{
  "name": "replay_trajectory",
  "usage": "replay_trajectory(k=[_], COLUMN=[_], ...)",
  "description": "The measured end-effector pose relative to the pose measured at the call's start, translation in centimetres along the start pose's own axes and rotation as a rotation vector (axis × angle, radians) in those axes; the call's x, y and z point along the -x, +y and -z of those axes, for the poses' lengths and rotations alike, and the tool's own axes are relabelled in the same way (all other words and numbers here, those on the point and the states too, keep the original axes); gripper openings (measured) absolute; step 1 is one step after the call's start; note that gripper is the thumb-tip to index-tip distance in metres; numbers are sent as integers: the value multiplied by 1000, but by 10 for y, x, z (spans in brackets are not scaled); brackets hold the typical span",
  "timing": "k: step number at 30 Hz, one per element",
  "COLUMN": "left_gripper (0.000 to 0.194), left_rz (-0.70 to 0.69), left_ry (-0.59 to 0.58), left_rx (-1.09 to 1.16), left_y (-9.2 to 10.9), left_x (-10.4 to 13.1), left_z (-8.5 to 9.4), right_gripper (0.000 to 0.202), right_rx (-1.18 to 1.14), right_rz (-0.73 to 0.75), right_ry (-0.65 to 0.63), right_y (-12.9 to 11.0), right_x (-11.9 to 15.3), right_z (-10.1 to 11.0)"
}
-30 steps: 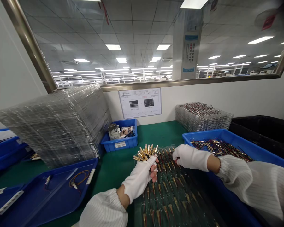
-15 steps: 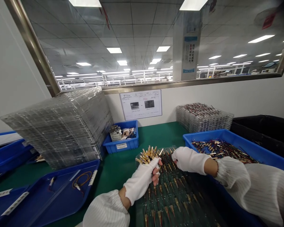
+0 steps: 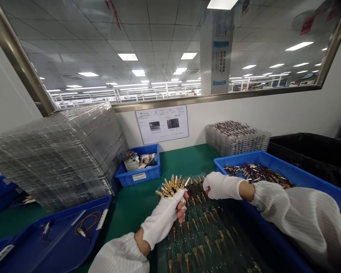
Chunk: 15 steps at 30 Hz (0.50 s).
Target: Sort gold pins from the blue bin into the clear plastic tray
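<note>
My left hand (image 3: 166, 214), in a white fingerless glove, is closed around a bundle of gold-coloured metal tube parts (image 3: 172, 185), their ends fanned out above the fist. It is over the left side of a clear plastic tray (image 3: 162, 248) lined with rows of similar gold-tipped, wired parts (image 3: 207, 242). At the tray's far right edge is my right hand (image 3: 223, 185), gloved alike. Its fingers are curled down and pressed together beside the far rows; whatever they pinch is hidden by the glove.
A blue bin (image 3: 284, 167) of loose wired parts stands right of the tray. Behind it are stacked clear trays (image 3: 237, 138) and a black-lined container (image 3: 309, 159). To the left are a tall stack of clear trays (image 3: 57, 155), a small blue box (image 3: 138, 177) and a blue tray (image 3: 62, 242).
The whole scene has shifted left and slightly up in view as my head turned. Both hands stay nearly the same over the tray, the left one still gripping its bundle.
</note>
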<state>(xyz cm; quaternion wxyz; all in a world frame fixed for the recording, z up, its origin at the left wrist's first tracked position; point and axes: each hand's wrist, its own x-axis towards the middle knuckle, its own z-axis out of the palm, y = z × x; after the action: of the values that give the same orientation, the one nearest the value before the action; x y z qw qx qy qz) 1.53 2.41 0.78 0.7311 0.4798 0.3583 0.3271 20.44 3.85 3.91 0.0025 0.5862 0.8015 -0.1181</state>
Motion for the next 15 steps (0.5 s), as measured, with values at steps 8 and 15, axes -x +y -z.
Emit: replay_trajectory(k=[8,15], left_gripper=[23,27], left_rz=[-73,-36], left_ry=[-43,1], left_rx=[-32,-123], left_y=[-10,-10], left_x=[-1,-4], left_z=[6,4], right_gripper=[31,21], right_rx=[-590,-383], right_rz=[156,79], right_ry=[60,258], right_y=[-20,-22], right_x=[5,3], right_z=[3,13])
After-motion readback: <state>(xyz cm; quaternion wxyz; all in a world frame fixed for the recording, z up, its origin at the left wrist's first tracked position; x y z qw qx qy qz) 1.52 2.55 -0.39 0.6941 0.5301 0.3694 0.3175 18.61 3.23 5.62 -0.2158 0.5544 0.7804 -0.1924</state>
